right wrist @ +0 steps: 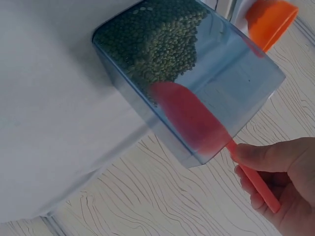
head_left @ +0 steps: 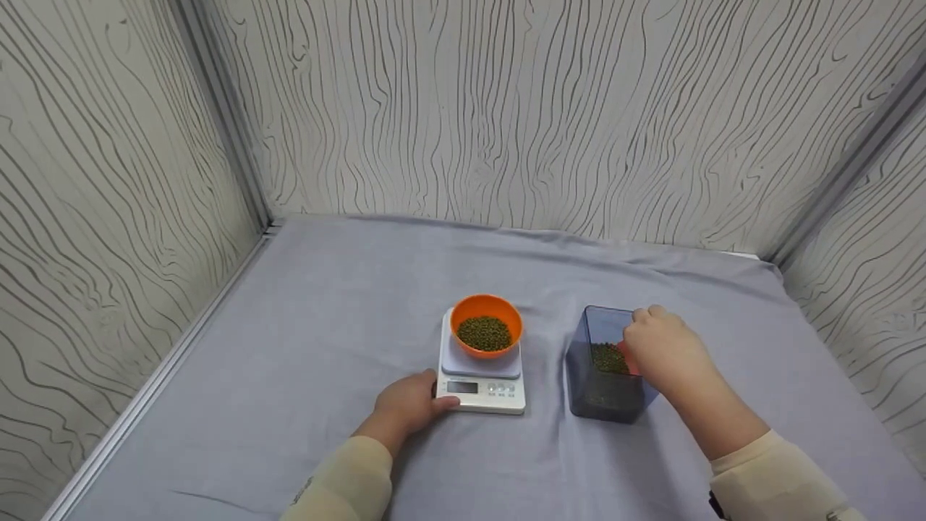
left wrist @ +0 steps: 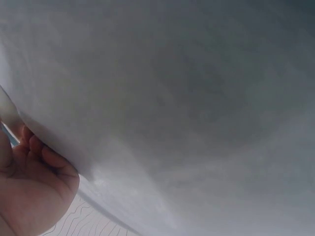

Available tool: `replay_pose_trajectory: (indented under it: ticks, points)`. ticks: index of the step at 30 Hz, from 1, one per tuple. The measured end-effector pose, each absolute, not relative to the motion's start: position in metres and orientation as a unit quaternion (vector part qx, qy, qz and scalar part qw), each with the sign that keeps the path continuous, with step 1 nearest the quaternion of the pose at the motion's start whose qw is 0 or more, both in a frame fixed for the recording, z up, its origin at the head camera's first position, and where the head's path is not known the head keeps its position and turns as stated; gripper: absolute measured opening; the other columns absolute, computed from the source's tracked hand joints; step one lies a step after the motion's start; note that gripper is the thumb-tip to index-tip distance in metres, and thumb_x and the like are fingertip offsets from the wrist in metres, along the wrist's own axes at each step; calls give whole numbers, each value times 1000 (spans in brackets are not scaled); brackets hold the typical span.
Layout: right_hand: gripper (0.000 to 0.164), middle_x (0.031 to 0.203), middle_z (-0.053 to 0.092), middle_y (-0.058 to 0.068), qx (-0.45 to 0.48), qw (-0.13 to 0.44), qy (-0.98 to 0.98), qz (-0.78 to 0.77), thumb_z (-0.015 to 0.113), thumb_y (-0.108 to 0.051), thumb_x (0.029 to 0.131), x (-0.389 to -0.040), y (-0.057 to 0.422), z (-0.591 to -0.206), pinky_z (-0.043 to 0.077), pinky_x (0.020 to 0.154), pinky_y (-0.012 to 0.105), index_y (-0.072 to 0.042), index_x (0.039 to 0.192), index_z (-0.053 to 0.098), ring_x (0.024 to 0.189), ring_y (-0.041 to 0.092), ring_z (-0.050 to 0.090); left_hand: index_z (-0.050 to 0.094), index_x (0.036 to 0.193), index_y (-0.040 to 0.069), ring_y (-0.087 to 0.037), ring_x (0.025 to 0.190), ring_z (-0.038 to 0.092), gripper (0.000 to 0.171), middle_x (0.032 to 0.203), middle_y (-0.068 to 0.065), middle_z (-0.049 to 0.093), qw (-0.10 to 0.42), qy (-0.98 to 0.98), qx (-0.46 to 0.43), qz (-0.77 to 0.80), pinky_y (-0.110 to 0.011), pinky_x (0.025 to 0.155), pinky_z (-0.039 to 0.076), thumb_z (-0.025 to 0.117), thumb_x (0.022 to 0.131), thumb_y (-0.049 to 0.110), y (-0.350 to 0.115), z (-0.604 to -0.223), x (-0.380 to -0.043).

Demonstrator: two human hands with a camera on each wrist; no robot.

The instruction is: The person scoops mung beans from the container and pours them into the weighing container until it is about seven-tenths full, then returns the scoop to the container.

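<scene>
My left hand (head_left: 410, 402) holds the front left corner of a white kitchen scale (head_left: 485, 402), its thumb over the top edge beside the display. On the scale's platform sits an orange bowl (head_left: 474, 307) with green mung beans (head_left: 485, 334) inside. To the right stands a bluish see-through bin (head_left: 606, 401), partly filled with the same beans. My right hand (head_left: 667, 346) is over the bin's right rim and grips the handle of a red scoop (right wrist: 192, 118). In the right wrist view the scoop's blade is inside the bin, its tip at the beans.
A grey cloth (head_left: 318, 311) covers the table, with folds along the back and right. Wood-grain patterned panels (head_left: 463, 116) rise behind and at both sides, joined by grey corner posts. A metal rail (head_left: 155, 376) runs along the left edge.
</scene>
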State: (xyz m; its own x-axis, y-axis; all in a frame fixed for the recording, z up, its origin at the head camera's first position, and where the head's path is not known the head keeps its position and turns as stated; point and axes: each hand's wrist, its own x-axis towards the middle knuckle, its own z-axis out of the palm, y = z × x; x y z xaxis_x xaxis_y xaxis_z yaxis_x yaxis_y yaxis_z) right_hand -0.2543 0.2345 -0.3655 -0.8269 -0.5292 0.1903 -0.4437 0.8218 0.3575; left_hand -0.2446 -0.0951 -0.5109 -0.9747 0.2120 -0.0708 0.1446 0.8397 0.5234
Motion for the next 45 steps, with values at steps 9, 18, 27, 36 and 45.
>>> replay_pose_trajectory:
  ticks: [9, 18, 27, 36, 45]
  points:
    - [19, 67, 48, 11, 256, 120, -946, -158, 70, -14, 73, -259, 233, -380, 45, 59, 42, -3, 62, 60, 67, 28, 48, 56, 98, 13, -25, 84, 58, 47, 91, -6, 62, 75, 958, 91, 261, -43, 77, 44, 58, 79, 56, -95, -513, -245]
    - [17, 69, 50, 12, 239, 72, -961, -121, 75, -6, 62, -261, 241, -381, 47, 64, 45, -1, 68, 60, 70, 32, 50, 56, 95, 13, -25, 82, 58, 45, 87, -5, 61, 66, 960, 92, 255, -43, 75, 44, 59, 79, 55, -94, -513, -245]
    - [13, 67, 49, 13, 243, 65, -963, -93, 69, 5, 62, -266, 250, -386, 47, 63, 45, 2, 71, 60, 64, 31, 50, 58, 96, 13, -26, 86, 59, 46, 91, -7, 63, 60, 960, 94, 256, -44, 77, 44, 59, 79, 56, -94, -513, -245]
    - [11, 65, 48, 11, 251, 70, -964, -59, 67, 4, 65, -271, 254, -389, 45, 60, 44, 1, 69, 58, 60, 30, 50, 58, 98, 13, -25, 84, 59, 48, 91, -6, 63, 64, 959, 92, 260, -43, 76, 45, 58, 78, 57, -95, -512, -246]
    - [10, 66, 47, 10, 244, 63, -968, -12, 67, 1, 69, -274, 254, -392, 45, 61, 43, 1, 69, 58, 61, 29, 51, 58, 99, 13, -25, 86, 59, 47, 92, -7, 63, 61, 958, 96, 263, -43, 77, 45, 58, 79, 55, -95, -513, -246]
